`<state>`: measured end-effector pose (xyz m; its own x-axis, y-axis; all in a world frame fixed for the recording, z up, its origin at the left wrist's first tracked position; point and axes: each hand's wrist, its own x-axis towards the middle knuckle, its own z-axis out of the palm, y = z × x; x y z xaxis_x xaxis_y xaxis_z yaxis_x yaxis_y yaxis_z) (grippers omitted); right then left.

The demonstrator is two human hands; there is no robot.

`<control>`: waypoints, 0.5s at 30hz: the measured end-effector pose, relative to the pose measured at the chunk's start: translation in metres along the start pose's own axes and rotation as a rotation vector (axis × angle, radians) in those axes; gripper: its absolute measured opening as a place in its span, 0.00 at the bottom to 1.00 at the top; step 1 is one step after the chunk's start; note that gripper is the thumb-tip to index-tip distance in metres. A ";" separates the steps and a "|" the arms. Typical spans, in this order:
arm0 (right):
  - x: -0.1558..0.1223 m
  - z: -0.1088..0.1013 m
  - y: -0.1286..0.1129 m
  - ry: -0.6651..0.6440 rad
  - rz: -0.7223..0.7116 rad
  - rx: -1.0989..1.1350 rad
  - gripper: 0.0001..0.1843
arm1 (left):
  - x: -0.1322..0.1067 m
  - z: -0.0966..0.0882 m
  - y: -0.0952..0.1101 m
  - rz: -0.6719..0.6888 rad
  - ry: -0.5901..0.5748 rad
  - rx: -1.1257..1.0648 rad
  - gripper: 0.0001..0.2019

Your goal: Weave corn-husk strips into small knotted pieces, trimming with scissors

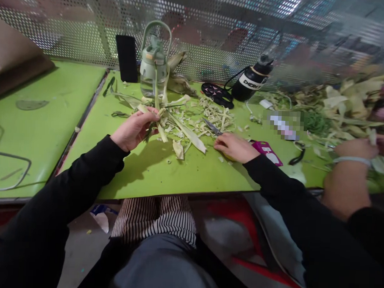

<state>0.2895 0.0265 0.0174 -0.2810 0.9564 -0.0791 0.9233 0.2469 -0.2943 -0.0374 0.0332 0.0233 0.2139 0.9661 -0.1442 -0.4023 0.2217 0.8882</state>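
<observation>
My left hand (133, 128) is closed round a bundle of pale green leaf strips (163, 113) that fan out above the green table (184, 169). One long strip (189, 135) slants down to the right from the bundle. My right hand (234, 146) rests on the table with its fingers curled; whether it holds anything is hidden. Just beyond its fingertips lie small scissors (212, 128). A heap of cut leaf scraps (212, 117) lies between the two hands and further back.
A green water jug (153, 61), a black phone (127, 58) and a black bottle (250, 80) stand at the back by the perforated screen. A pink card (268, 151) lies at the right. Another person's arm (350, 168) works among leaves (349, 108).
</observation>
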 end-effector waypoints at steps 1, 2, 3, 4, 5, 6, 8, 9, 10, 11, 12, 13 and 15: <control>0.002 0.001 0.000 -0.001 0.007 0.034 0.09 | 0.000 0.000 -0.001 0.000 -0.010 0.002 0.10; 0.003 0.000 0.001 0.001 0.011 0.058 0.10 | 0.001 0.000 -0.001 -0.002 -0.018 0.001 0.09; 0.003 -0.002 0.001 0.002 0.014 0.070 0.12 | 0.001 0.000 -0.002 -0.005 -0.023 -0.001 0.09; 0.003 -0.006 0.001 0.024 0.026 0.102 0.14 | 0.001 0.000 -0.002 -0.011 -0.028 -0.002 0.09; 0.003 -0.012 0.000 0.064 0.042 0.171 0.16 | 0.001 0.000 -0.002 -0.018 -0.034 -0.003 0.09; 0.002 -0.019 -0.002 0.114 0.058 0.278 0.18 | 0.001 0.001 -0.002 -0.025 -0.043 -0.005 0.09; 0.000 -0.033 -0.009 0.218 0.087 0.560 0.19 | 0.000 0.001 -0.003 -0.038 -0.064 -0.010 0.09; -0.001 -0.040 -0.014 0.254 0.095 0.697 0.19 | -0.001 0.002 -0.004 -0.048 -0.074 -0.012 0.09; -0.001 -0.046 -0.022 0.272 0.097 0.790 0.19 | -0.001 0.002 -0.005 -0.058 -0.085 -0.013 0.09; -0.002 -0.051 -0.030 0.271 0.095 0.832 0.18 | -0.002 0.002 -0.005 -0.069 -0.096 -0.012 0.09; -0.002 -0.053 -0.039 0.265 0.088 0.843 0.17 | -0.003 0.003 -0.006 -0.079 -0.109 -0.008 0.09; -0.002 -0.053 -0.049 0.250 0.077 0.842 0.16 | -0.003 0.003 -0.007 -0.084 -0.124 -0.002 0.10; -0.002 -0.049 -0.069 0.195 0.035 0.837 0.14 | -0.005 0.004 -0.008 -0.077 -0.167 0.006 0.09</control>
<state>0.2394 0.0153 0.0842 -0.1355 0.9899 0.0414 0.4113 0.0942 -0.9066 -0.0313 0.0264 0.0190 0.3885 0.9111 -0.1380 -0.3738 0.2927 0.8801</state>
